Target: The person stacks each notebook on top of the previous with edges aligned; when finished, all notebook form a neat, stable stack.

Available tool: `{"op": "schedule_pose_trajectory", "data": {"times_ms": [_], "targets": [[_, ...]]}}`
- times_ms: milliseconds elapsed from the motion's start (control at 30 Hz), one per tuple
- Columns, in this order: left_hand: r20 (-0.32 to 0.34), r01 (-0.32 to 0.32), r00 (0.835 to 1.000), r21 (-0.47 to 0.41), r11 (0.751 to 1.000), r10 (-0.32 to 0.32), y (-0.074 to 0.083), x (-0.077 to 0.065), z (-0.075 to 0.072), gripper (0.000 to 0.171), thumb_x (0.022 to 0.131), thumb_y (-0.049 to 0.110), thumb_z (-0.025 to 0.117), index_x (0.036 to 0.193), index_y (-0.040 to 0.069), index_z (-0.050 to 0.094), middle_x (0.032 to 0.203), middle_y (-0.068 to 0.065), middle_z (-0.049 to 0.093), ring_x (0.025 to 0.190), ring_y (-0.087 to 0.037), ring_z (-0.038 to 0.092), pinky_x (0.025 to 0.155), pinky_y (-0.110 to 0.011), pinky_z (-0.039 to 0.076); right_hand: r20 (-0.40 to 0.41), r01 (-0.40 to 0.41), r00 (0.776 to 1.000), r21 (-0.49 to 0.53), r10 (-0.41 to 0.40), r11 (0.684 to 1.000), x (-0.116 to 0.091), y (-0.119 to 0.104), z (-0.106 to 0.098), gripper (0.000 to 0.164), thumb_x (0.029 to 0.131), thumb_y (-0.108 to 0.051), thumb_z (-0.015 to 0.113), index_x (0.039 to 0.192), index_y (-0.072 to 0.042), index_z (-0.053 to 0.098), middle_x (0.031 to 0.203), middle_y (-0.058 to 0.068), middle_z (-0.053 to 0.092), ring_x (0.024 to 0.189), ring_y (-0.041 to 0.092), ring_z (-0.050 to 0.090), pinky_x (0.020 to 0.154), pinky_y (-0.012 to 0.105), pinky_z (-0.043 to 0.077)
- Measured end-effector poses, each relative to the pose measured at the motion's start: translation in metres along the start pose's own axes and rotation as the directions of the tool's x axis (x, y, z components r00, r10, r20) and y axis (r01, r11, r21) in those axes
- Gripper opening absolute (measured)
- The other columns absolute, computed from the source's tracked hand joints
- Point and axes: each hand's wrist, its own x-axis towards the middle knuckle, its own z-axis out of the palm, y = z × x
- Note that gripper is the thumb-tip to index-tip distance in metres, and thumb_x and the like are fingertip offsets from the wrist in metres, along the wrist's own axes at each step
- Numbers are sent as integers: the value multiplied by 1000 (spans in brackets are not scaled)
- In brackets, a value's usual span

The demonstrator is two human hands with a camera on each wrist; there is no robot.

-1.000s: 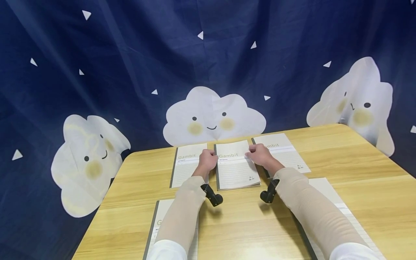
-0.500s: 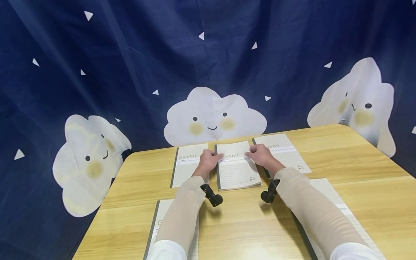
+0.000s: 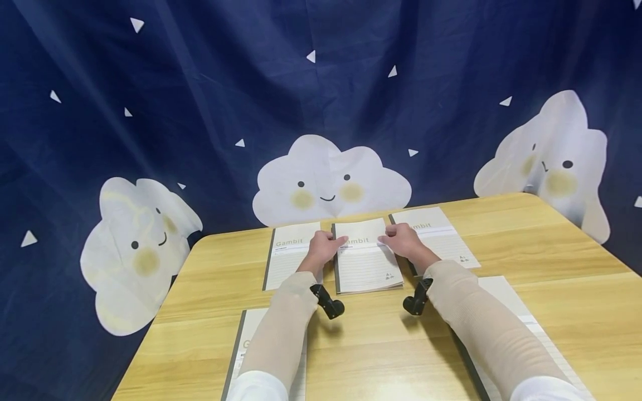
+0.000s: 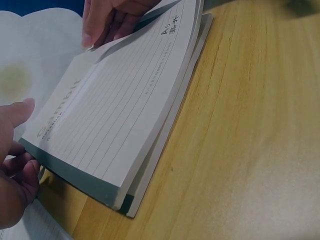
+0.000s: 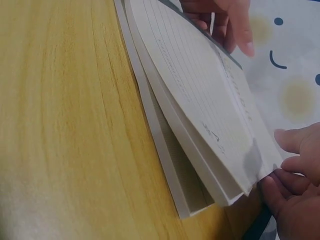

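Observation:
A white notebook [image 3: 368, 267] with a dark spine strip and "Gambit" lettering lies at the far middle of the table, on top of another notebook [image 5: 172, 192]. My left hand [image 3: 322, 248] is at its spine side, thumb above the cover and fingers curled at the underside of the edge. On the opposite side my right hand [image 3: 404, 243] pinches the page edge, thumb on top. In the right wrist view a wedge-shaped gap shows between the two notebooks, wider toward my right hand.
Similar notebooks lie around: one at far left [image 3: 288, 262], one at far right [image 3: 453, 245], one near left [image 3: 241, 340] under my forearm and one near right [image 3: 509, 303]. The wooden table [image 3: 366, 356] ends at a dark blue curtain [image 3: 321, 89] with cloud prints.
My left thumb has moved right, from the spine edge onto the notebook's cover. The right hand and the notebooks stay nearly where they were.

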Motion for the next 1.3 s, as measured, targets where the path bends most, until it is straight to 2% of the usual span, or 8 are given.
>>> {"op": "schedule_pose_trajectory", "data": {"times_ms": [267,467,667,867,1067,1300], "targets": [[-3,11,1000,29,1000,-11,0,2,2,43,86,38,67,62,11,45,60,0,37,53,-14,39,47,-26,32,9,-1,1000,30,1,1000,0,3,-1,43,94,-23,56,67,-12,25,59,-2,16,52,15,18,51,28,25],[-5,20,1000,9,1000,-20,0,2,2,37,84,37,69,69,9,52,64,-1,39,55,-15,41,48,-26,33,1,-14,1000,48,14,999,0,1,-2,43,94,-24,57,66,-11,26,59,-2,18,52,15,20,50,27,25],[-7,-8,1000,36,999,8,-1,1,4,49,82,42,70,63,12,37,60,0,30,49,-14,33,44,-26,29,-10,-42,999,61,42,997,-1,0,0,41,94,-24,56,67,-11,28,62,-1,25,55,16,25,51,28,27],[-12,-41,999,58,997,42,-2,-1,3,57,79,43,73,60,13,28,57,2,23,46,-12,28,41,-24,26,-8,-31,999,44,31,999,-1,0,3,41,94,-25,56,66,-11,29,59,-1,22,53,16,22,52,28,26],[-5,-69,998,91,993,70,-2,-3,2,55,80,38,73,61,13,28,58,3,23,48,-13,29,43,-25,26,2,-2,1000,13,2,1000,-6,-3,0,40,94,-22,57,66,-11,30,57,-1,22,52,16,22,51,28,25],[7,-70,998,104,992,69,-2,-4,0,48,82,35,72,61,12,35,60,1,28,52,-14,35,46,-26,29,5,20,1000,0,-20,1000,-6,-2,0,38,93,-18,56,66,-11,30,57,-1,23,53,15,23,52,28,25]]}}
